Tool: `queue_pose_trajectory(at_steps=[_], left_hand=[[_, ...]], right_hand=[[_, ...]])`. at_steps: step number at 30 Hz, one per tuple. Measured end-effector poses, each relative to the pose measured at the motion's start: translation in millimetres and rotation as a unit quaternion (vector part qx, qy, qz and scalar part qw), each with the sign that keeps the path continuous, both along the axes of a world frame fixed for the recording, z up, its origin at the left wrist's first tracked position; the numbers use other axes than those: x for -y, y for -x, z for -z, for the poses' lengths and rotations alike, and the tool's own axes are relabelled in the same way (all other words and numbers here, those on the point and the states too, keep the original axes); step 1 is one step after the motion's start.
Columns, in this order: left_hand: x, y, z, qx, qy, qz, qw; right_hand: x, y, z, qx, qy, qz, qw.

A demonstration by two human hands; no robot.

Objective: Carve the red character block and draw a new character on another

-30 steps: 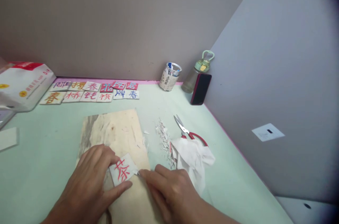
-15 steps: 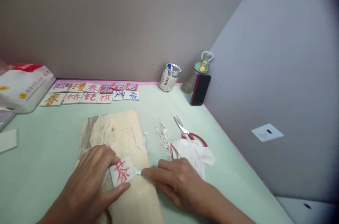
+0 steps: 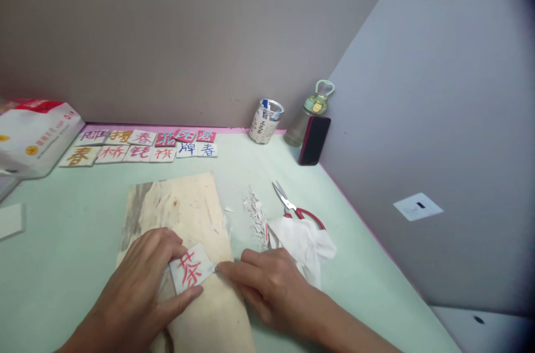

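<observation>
A white square tile (image 3: pixel 191 268) with a red painted character lies on a wooden board (image 3: pixel 188 197). My left hand (image 3: pixel 140 280) grips the tile between thumb and fingers at its left and lower edges, pressing it to the board. In my right hand (image 3: pixel 271 283) is a small carving knife (image 3: pixel 215 268), its handle hidden by the fingers. The knife's tip is at the tile's right corner, and the index finger stretches along it. Pale shavings (image 3: pixel 254 214) lie on the table right of the board.
Two rows of painted tiles (image 3: pixel 140 153) line the back left, beside a white and red bag (image 3: pixel 37 136). Red-handled scissors (image 3: pixel 292 205) and a crumpled white cloth (image 3: pixel 303 244) lie right. A can (image 3: pixel 265 123), a bottle (image 3: pixel 298 124) and a phone (image 3: pixel 315 141) stand behind.
The knife has moved slightly left against the tile's corner, so less of its blade shows. My left hand keeps its hold on the tile. The whole view has shifted a little.
</observation>
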State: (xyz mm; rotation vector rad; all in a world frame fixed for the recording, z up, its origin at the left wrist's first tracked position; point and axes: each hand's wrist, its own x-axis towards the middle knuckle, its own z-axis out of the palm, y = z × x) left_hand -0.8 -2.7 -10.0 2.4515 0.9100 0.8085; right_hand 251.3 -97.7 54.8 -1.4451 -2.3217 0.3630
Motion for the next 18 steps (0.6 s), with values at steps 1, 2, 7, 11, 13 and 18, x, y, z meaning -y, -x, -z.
queue_pose_trajectory(at_steps=[1,2,7,11,13,18], left_hand=[[0,0,0.0,-0.002,0.002,0.000,1.000],[-1,0,-0.2,-0.004,0.005,0.001,1.000],[-2,-1,-3.7,-0.001,0.022,0.015,1.000],[-1,-1,-8.1,0.017,0.041,0.016,0.999],[-1,0,-9.2,0.018,0.047,0.020,0.998],[-2,3,-8.1,0.016,0.069,0.024,0.997]], right_hand=[[-1,-1,0.4,-0.001,-0.001,-0.002,1.000],[-2,-2,0.6,-0.001,-0.006,-0.006,1.000],[-9,-13,-0.1,0.016,-0.022,-0.057,0.998],[-11,-21,-1.5,0.019,-0.012,-0.071,0.997],[-11,-21,-2.1,0.016,-0.004,-0.070,0.997],[-12,-17,-3.5,-0.018,0.024,-0.065,0.997]])
